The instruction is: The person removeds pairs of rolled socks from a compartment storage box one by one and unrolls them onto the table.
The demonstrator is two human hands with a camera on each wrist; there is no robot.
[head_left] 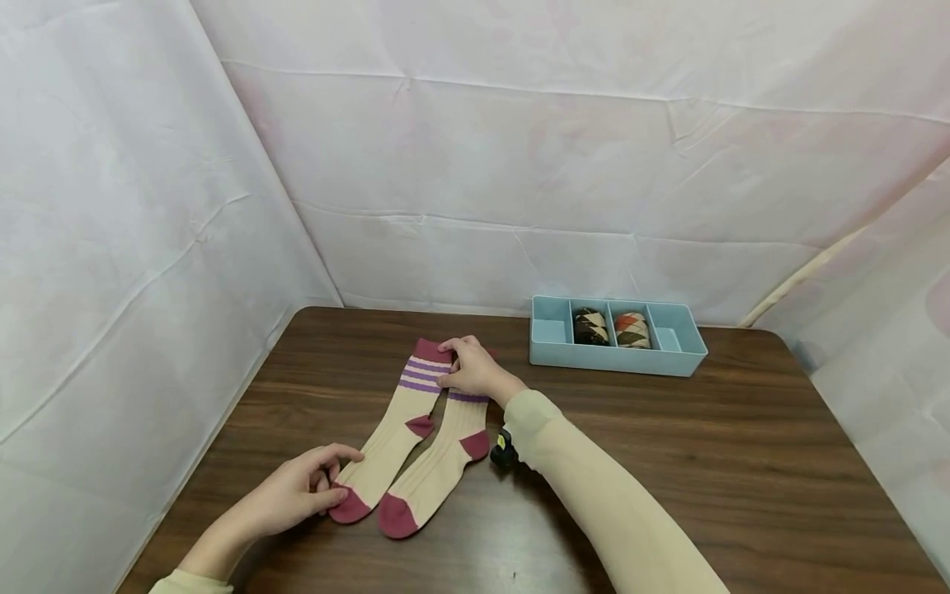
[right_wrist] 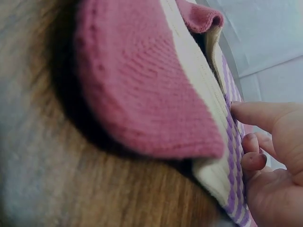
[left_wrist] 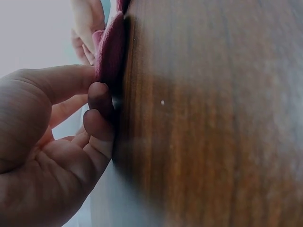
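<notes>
L hand (head_left: 293, 492) pinches the toe of a cream ribbed-knit sock (head_left: 393, 429) w/ maroon toe, heel & cuff & purple stripes, prob. to anchor that end. R hand (head_left: 478, 369) touches its cuff end, fingers bent, thumb on the stripes; can't tell if pinched or just pressed, but likely there to hold the top flat. A matching cream-&-maroon striped knit sock (head_left: 441, 466) lies just R of it, upper end partly under R hand, toes side by side, prob. so the pair lines up. Beyond & R of R hand, apart: pale-blue rectangular plastic tray (head_left: 616, 358), dividers seemingly separating a dark-&-cream diamond-patterned fabric roll (head_left: 590, 327) from an orange-cream-olive fabric roll (head_left: 632, 329). All on dark wood-grain table (head_left: 668, 462).
</notes>
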